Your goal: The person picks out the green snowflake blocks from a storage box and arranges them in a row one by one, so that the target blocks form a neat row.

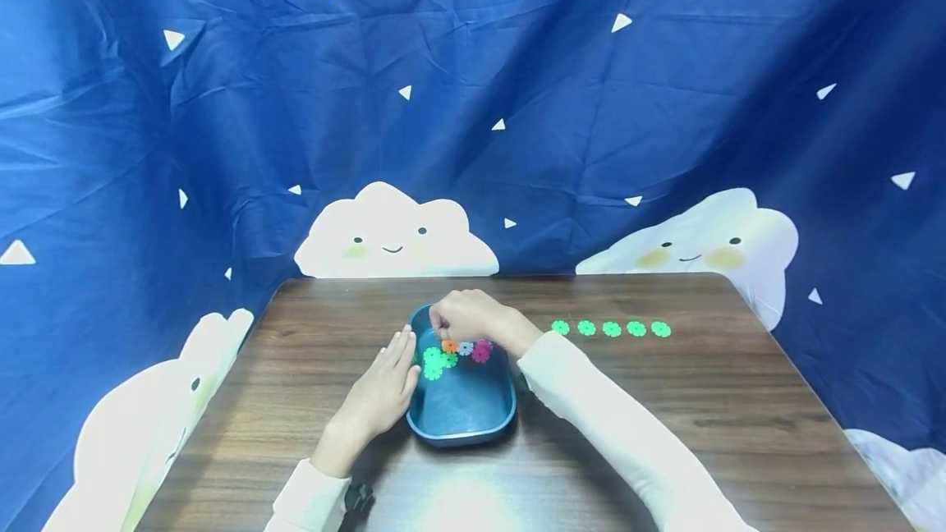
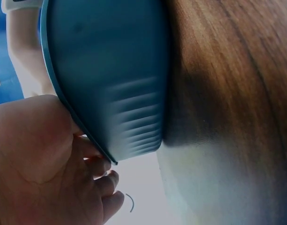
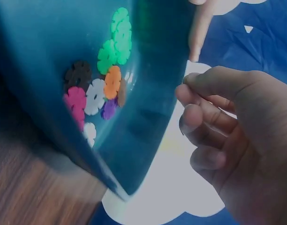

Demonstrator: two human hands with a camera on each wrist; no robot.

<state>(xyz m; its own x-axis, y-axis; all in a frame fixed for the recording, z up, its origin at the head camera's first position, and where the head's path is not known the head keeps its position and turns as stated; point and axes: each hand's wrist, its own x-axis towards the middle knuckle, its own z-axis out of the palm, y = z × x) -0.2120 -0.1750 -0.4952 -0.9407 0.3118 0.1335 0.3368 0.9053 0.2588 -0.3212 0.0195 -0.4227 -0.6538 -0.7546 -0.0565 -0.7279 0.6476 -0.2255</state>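
A blue plastic bin (image 1: 461, 409) stands on the table. Inside lie flower-shaped plastic discs: several green ones (image 3: 120, 37), an orange one (image 3: 112, 82), a pink one (image 3: 75, 104), a black one (image 3: 78, 74), a purple one (image 3: 108, 108) and white ones (image 3: 94, 96). My left hand (image 1: 384, 382) rests along the bin's left rim, its fingers fairly straight in the head view. Over the bin's far end is my right hand (image 1: 473, 318), fingers curled and thumb tip against the index finger. No disc shows between those fingertips in the right wrist view.
Right of the bin, several green discs (image 1: 611, 329) lie in a spaced row toward the back of the wooden table (image 1: 665, 401). Behind the table hangs a blue curtain (image 1: 473, 105) with clouds and white triangles. My right forearm crosses the bin's right rim.
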